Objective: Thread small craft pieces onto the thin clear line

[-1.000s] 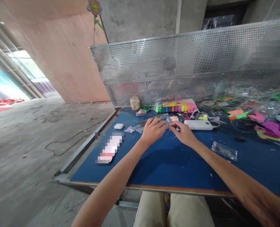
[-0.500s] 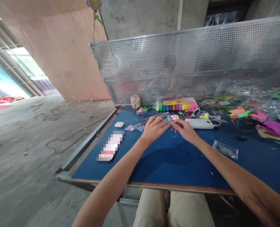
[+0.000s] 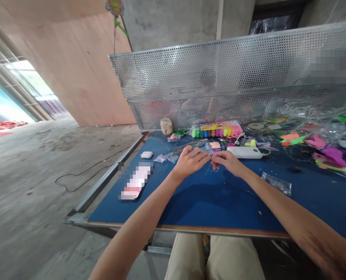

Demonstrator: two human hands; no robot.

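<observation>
Over the blue table (image 3: pixel 202 206), my left hand (image 3: pixel 190 162) and my right hand (image 3: pixel 229 162) meet at the fingertips. Both hands are closed in a pinch; what sits between the fingers is too small to make out. A faint thin strand curves just below the right fingertips. Behind the hands lie a bundle of thin metal rods (image 3: pixel 187 146), a clear plastic bag (image 3: pixel 173 157) and a peach-coloured piece (image 3: pixel 215 145). Right beside my right hand rests a white oblong device (image 3: pixel 245 152) with a cable.
To the left are a phone (image 3: pixel 137 182), a white earbud case (image 3: pixel 146 154) and a small purple packet (image 3: pixel 160 158). A pack of coloured clay (image 3: pixel 216 130) lies before the perforated metal screen (image 3: pixel 173 85). Colourful pieces (image 3: pixel 333 155) and a clear packet (image 3: pixel 276 183) are at right.
My hands stay together at nearly the same spot. The right-hand fingers have curled slightly lower, and the view has shifted a little.
</observation>
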